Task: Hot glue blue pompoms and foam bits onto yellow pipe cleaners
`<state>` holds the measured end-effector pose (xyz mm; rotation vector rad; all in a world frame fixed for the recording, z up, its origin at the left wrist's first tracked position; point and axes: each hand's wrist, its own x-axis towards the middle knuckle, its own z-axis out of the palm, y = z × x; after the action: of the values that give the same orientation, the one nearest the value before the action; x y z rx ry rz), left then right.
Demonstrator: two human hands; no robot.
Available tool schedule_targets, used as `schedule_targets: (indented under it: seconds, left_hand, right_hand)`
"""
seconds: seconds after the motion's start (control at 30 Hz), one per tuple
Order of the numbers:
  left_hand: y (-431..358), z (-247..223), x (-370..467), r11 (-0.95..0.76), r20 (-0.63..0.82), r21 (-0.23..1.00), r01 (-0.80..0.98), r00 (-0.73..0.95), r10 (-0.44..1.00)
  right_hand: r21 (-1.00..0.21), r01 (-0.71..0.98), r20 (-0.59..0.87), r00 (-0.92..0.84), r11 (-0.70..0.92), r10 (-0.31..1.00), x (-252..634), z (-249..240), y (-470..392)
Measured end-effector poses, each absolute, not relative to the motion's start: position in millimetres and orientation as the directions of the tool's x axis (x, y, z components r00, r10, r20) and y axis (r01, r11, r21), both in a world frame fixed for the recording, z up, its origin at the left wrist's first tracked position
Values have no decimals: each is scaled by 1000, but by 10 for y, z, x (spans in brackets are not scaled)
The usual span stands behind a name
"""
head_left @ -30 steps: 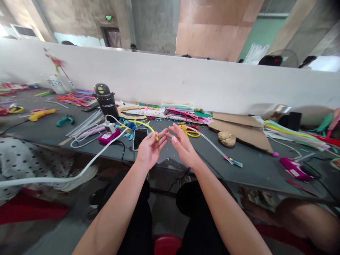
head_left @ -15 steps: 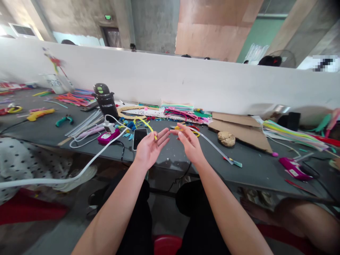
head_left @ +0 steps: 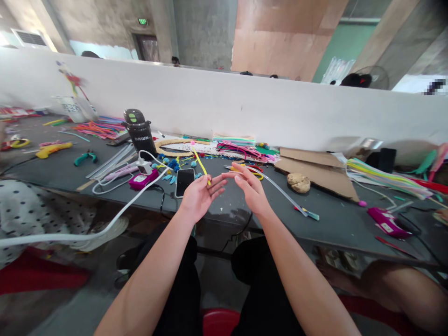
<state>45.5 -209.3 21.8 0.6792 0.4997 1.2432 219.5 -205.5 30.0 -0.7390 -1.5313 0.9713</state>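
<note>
Between thumb and index finger, my left hand (head_left: 200,197) pinches a yellow pipe cleaner (head_left: 200,161), its other fingers spread. The strip slants up and left from the fingertips. My right hand (head_left: 250,187) has its fingers extended, and their tips come close to or touch the left fingertips; nothing shows in it. Left of my left hand lies a phone (head_left: 185,182). Scissors with yellow handles (head_left: 257,173) lie behind my right hand. Small blue pieces (head_left: 173,164) are scattered behind the phone.
A black bottle (head_left: 140,137) and a magenta power block (head_left: 143,179) stand left. White cable crosses the left foreground. On the right are a tan lump (head_left: 298,183), cardboard (head_left: 318,177), a brush (head_left: 310,213) and pale strips (head_left: 388,176). Other people's legs show at both sides.
The yellow pipe cleaner has swung more upright and looks straighter. My left hand has shifted slightly right, closer to my right fingertips. My right hand has barely moved.
</note>
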Motion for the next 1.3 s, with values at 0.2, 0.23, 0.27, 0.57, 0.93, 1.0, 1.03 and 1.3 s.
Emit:
schedule_targets:
  seconds: [0.2,0.23,0.27,0.57,0.93,1.0,1.03,1.3]
  left_hand:
    - [-2078,197,453,185,-24,771,-609,263,964]
    - [-2080,198,450,195,-32,779,-596,272,962]
    - [-2082,200,446,208,-40,784,-585,286,957]
    - [-2109,207,415,298,-48,777,-554,420,906]
    - [-2165,305,382,116,143,700,-704,298,944]
    - [-2163,300,393,93,161,702,-706,285,945]
    - [-2160,291,402,91,164,707,-702,287,944]
    - [-2122,264,417,62,155,774,-630,284,946]
  right_hand:
    - [-861,102,484,-137,498,864,2212,275,-2048]
    - [-860,109,484,-133,498,865,2214,272,-2042]
    - [-862,109,482,-129,496,867,2216,271,-2038]
    - [-867,81,479,-140,492,867,2210,253,-2003]
    - [-861,281,416,-92,424,905,2221,271,-2018]
    - [-878,265,385,-102,398,917,2162,279,-2053]
    - [-883,268,375,-92,386,922,2132,270,-2059]
    - [-817,371,448,-74,442,891,2067,148,-1952]
